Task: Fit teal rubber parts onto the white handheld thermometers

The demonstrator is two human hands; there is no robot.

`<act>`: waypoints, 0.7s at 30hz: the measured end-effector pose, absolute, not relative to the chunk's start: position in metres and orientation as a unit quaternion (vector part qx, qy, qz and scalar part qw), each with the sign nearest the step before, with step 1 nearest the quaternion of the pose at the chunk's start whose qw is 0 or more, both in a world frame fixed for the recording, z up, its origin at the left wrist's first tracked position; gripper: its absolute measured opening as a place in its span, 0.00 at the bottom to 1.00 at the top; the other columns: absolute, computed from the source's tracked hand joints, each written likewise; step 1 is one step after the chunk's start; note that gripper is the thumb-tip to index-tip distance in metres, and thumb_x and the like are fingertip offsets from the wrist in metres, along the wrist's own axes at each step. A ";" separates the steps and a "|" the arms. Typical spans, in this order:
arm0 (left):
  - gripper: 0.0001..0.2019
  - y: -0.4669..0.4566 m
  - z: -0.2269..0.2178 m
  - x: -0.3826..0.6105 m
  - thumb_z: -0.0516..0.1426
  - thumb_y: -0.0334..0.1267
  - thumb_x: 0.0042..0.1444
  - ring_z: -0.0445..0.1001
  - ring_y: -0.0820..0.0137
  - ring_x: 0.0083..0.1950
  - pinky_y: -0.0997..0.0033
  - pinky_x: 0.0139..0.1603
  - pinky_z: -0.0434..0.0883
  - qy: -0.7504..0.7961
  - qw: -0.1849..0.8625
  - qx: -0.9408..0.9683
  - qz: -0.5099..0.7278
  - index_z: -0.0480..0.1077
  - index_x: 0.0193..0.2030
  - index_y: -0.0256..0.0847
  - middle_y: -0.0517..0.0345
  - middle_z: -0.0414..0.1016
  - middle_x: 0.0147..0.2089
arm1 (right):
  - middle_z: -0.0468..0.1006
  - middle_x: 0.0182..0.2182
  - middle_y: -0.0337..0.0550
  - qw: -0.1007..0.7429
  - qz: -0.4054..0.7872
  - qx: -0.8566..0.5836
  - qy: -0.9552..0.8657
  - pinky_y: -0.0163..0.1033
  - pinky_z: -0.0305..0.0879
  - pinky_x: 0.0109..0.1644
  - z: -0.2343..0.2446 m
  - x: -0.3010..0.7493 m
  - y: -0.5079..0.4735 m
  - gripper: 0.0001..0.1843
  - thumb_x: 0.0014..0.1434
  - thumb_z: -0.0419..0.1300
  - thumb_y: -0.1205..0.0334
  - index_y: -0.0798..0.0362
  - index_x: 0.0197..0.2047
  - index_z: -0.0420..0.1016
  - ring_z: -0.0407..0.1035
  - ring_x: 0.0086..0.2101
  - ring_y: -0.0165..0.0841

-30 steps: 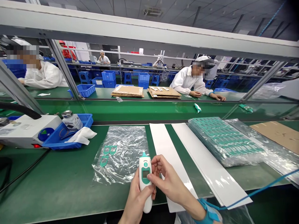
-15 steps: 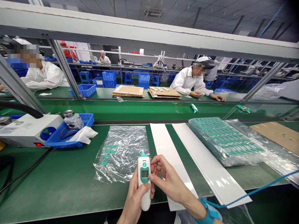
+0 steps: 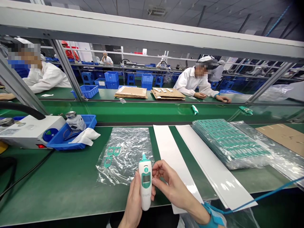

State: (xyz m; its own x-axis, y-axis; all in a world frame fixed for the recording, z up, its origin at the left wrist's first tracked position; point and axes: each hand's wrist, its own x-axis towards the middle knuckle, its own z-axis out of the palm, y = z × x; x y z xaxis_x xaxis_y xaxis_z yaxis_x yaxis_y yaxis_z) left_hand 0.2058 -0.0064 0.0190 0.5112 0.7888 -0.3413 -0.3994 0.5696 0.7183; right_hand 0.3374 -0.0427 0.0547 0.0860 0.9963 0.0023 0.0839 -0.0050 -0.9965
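A white ear thermometer [image 3: 145, 198] with a teal tip, button and screen frame stands nearly upright in front of me, its small grey display facing me. My left hand [image 3: 134, 199] is closed around its body from the left and behind; fingertips show at its right edge. My right hand [image 3: 173, 187], wearing a blue wrist strap [image 3: 212, 215], is at the thermometer's right side with fingers curled and thumb and fingertips against its edge. Behind the thermometer, a clear plastic bag [image 3: 129, 142] lies flat, with several teal frame pieces [image 3: 114, 151] on it.
White strips [image 3: 174, 155] and a bagged stack of teal parts [image 3: 230, 142] lie on the right. On the left are a blue tray [image 3: 71, 145] with a bottle [image 3: 75, 122] and a white machine [image 3: 30, 133]. A green conveyor [image 3: 142, 110] runs beyond; co-workers sit behind it.
The thermometer has moved slightly left and up in my left hand. My left thumb has come off its front onto the left side, baring the printed logo. The right hand stays beside it.
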 end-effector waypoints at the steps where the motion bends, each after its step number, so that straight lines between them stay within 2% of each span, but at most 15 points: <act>1: 0.20 -0.007 0.020 0.205 0.49 0.55 0.61 0.66 0.75 0.22 0.74 0.26 0.63 0.334 0.817 0.299 0.363 0.67 0.33 0.38 0.61 0.70 0.20 | 0.69 0.36 0.39 0.500 0.455 -0.540 -0.502 0.38 0.64 0.40 0.055 0.337 -0.043 0.06 0.62 0.57 0.63 0.51 0.41 0.62 0.66 0.34 0.31; 5: 0.19 -0.007 0.024 0.204 0.49 0.53 0.61 0.66 0.74 0.23 0.75 0.28 0.65 0.322 0.814 0.311 0.370 0.67 0.41 0.38 0.61 0.72 0.20 | 0.70 0.36 0.40 0.501 0.434 -0.542 -0.517 0.39 0.64 0.42 0.056 0.337 -0.044 0.05 0.62 0.57 0.63 0.51 0.41 0.63 0.66 0.36 0.33; 8: 0.20 -0.005 0.023 0.204 0.49 0.54 0.61 0.66 0.74 0.22 0.75 0.25 0.64 0.326 0.816 0.311 0.362 0.67 0.39 0.37 0.61 0.71 0.20 | 0.69 0.35 0.40 0.499 0.418 -0.549 -0.525 0.39 0.64 0.42 0.057 0.338 -0.045 0.06 0.62 0.57 0.61 0.51 0.43 0.64 0.66 0.37 0.33; 11: 0.25 -0.002 0.023 0.203 0.46 0.58 0.59 0.64 0.74 0.18 0.75 0.21 0.62 0.345 0.819 0.337 0.311 0.68 0.34 0.36 0.60 0.69 0.18 | 0.68 0.35 0.40 0.502 0.388 -0.561 -0.532 0.39 0.65 0.42 0.059 0.343 -0.043 0.14 0.64 0.55 0.58 0.49 0.53 0.63 0.66 0.35 0.32; 13: 0.27 0.000 0.023 0.201 0.45 0.60 0.59 0.64 0.75 0.17 0.76 0.19 0.62 0.358 0.808 0.380 0.272 0.68 0.32 0.36 0.59 0.69 0.17 | 0.69 0.42 0.44 0.489 0.373 -0.560 -0.555 0.39 0.65 0.42 0.061 0.348 -0.039 0.20 0.65 0.54 0.56 0.47 0.59 0.61 0.66 0.35 0.32; 16: 0.28 0.004 0.025 0.196 0.44 0.62 0.58 0.64 0.76 0.15 0.77 0.17 0.61 0.369 0.788 0.433 0.236 0.68 0.32 0.36 0.58 0.71 0.19 | 0.66 0.51 0.47 0.463 0.399 -0.532 -0.585 0.39 0.66 0.42 0.062 0.357 -0.033 0.19 0.64 0.54 0.53 0.48 0.57 0.67 0.66 0.37 0.31; 18: 0.28 0.006 0.026 0.194 0.45 0.62 0.57 0.65 0.75 0.15 0.77 0.16 0.62 0.371 0.783 0.450 0.215 0.68 0.34 0.35 0.55 0.74 0.22 | 0.68 0.48 0.46 0.459 0.448 -0.510 -0.573 0.37 0.67 0.39 0.059 0.362 -0.029 0.19 0.61 0.57 0.50 0.50 0.52 0.72 0.67 0.38 0.32; 21: 0.27 0.008 0.025 0.192 0.46 0.63 0.56 0.68 0.74 0.16 0.77 0.16 0.63 0.362 0.789 0.459 0.189 0.66 0.38 0.36 0.52 0.77 0.28 | 0.72 0.35 0.41 0.452 0.533 -0.499 -0.513 0.34 0.67 0.30 0.049 0.366 -0.026 0.22 0.54 0.64 0.47 0.52 0.47 0.72 0.67 0.31 0.30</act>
